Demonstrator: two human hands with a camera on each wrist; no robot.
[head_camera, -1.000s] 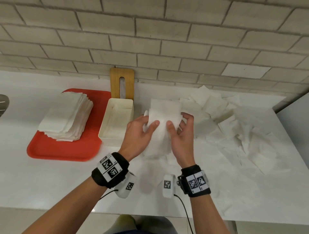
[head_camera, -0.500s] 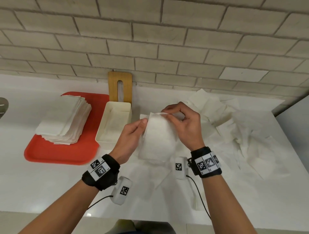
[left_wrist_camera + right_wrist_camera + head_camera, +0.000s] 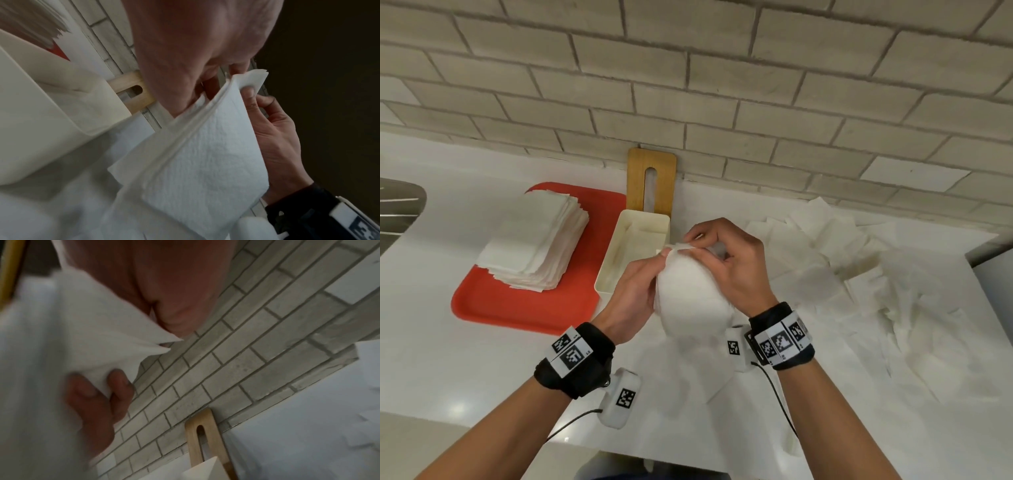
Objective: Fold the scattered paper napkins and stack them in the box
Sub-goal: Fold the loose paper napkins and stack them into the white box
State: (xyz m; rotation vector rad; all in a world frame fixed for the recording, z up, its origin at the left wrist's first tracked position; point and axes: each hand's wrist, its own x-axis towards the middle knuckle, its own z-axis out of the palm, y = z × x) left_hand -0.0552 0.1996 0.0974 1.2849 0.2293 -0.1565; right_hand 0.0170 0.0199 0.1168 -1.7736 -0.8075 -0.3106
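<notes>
Both hands are up over the white tabletop (image 3: 465,359) with one paper napkin (image 3: 690,294) between them: the left hand (image 3: 635,294) pinches its upper left corner and the right hand (image 3: 729,270) pinches the top edge just beside it, so each grip is closed on the same sheet, which hangs doubled over in the air just right of the box. From the left wrist view the napkin shows layered edges running side by side, so I'd judge the fold is made and the corners are being matched. The cream box (image 3: 633,253) stands in front of a wooden board (image 3: 652,181) leaning on the brick wall; as far as I can see it holds nothing yet, though its floor is partly hidden by the hands. A neat stack of napkins (image 3: 534,243) sits on the red tray (image 3: 524,308) to the left, and a loose heap of scattered napkins (image 3: 893,291) covers the right side of the tabletop, so most of the job looks to be ahead. Compared with half a second ago, the hands have drawn closer together at the napkin's top, the right hand now curling over the edge rather than holding it out wide, and the sheet looks narrower and more bunched.
</notes>
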